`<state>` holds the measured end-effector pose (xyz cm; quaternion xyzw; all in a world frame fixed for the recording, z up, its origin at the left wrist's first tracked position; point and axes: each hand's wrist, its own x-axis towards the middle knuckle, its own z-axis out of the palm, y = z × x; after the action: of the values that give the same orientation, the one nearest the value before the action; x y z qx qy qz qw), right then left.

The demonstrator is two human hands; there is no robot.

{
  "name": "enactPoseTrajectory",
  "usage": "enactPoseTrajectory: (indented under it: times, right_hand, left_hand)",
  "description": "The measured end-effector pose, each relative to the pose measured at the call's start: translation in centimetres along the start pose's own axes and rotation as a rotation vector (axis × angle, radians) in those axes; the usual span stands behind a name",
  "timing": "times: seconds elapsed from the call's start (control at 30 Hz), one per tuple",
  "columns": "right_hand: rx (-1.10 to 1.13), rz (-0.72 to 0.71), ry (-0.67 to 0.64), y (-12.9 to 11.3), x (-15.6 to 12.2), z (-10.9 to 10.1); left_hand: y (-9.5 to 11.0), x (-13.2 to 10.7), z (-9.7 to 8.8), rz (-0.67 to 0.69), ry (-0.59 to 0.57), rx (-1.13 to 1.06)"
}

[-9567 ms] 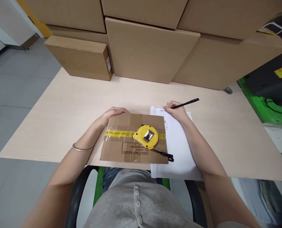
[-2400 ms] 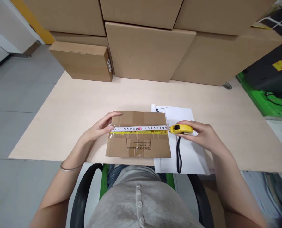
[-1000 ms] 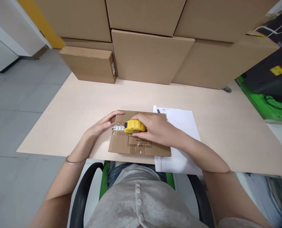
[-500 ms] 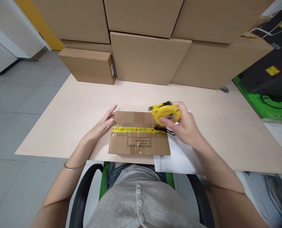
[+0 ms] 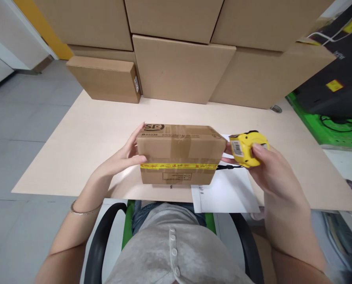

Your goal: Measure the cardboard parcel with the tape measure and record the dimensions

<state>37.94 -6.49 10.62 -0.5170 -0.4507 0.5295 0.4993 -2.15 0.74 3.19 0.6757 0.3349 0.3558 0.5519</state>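
A small cardboard box (image 5: 158,149) with a strip of yellow printed tape across it is tilted up before me, its SF-marked side in view. At its left end my left hand (image 5: 128,156) is closed on it, thumb on the taped face and the other fingers behind. My right hand (image 5: 261,163) grips a yellow tape measure (image 5: 248,148), thumb over its case. Some of that hand's fingers reach out to the box's right end. From the tape measure a black strap (image 5: 229,167) runs over to the box.
White paper (image 5: 226,193) lies under the box's right side at the desk's (image 5: 60,157) front edge. Stacked large cartons (image 5: 182,71) line the back, beside a flat brown box (image 5: 111,81). Dark equipment (image 5: 330,94) stands on a green surface (image 5: 336,136) at right.
The box has gone from lying flat to tilted, exposing its SF-printed side. My right hand with the tape measure has moved right, to the box's end. My left thumb has come round the front.
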Motion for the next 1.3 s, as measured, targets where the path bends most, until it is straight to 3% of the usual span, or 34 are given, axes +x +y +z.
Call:
enactPoseTrajectory:
  times: [0.1,0.23,0.37,0.47,0.57,0.63,0.7,0.77,0.9,1.0,1.13,1.3]
  right_hand:
    - [0.034,-0.006,0.041,-0.4,-1.1,-0.7]
    - [0.008,0.054,0.052,1.2,-1.8,-2.0]
    - [-0.200,0.044,0.050,2.7,-1.9,-3.1]
    - [-0.407,-0.041,0.109,1.9,-1.8,-3.0]
    - [-0.516,-0.162,0.156,-0.5,-1.2,-1.5]
    - [-0.593,-0.288,0.088,-2.3,-0.4,0.3]
    - [-0.710,-0.415,-0.061,-3.9,0.7,2.7]
    - [-0.812,-0.485,-0.236,-5.1,2.1,5.6]
    - [-0.894,-0.565,-0.543,-5.8,4.6,11.2]
    - [-0.873,-0.605,-0.703,-5.5,5.6,13.8]
    - [-0.801,-0.558,-0.733,-5.0,5.7,14.2]
    - [-0.860,-0.468,-0.602,-5.1,4.9,11.0]
  left_hand:
    - [0.2,0.7,0.4,0.103,-0.069,0.082]
    - [-0.5,1.0,0.1,0.187,-0.143,0.208]
    - [-1.1,0.2,-0.1,0.223,-0.163,0.239]
    - [-1.0,-0.6,-0.4,0.232,-0.147,0.303]
    - [-1.0,-0.6,-0.7,0.235,-0.141,0.275]
    - [-1.1,0.0,-0.4,0.263,-0.087,0.114]
    - [-1.0,1.1,0.5,0.301,0.036,-0.074]
    - [-0.6,2.2,1.7,0.250,0.116,-0.169]
    - [-0.1,3.4,3.8,0.113,0.145,-0.315]
    - [-0.7,3.4,4.0,0.052,0.200,-0.394]
    - [-2.2,3.1,3.4,0.097,0.197,-0.342]
    - [-2.2,3.0,2.9,0.117,0.085,-0.296]
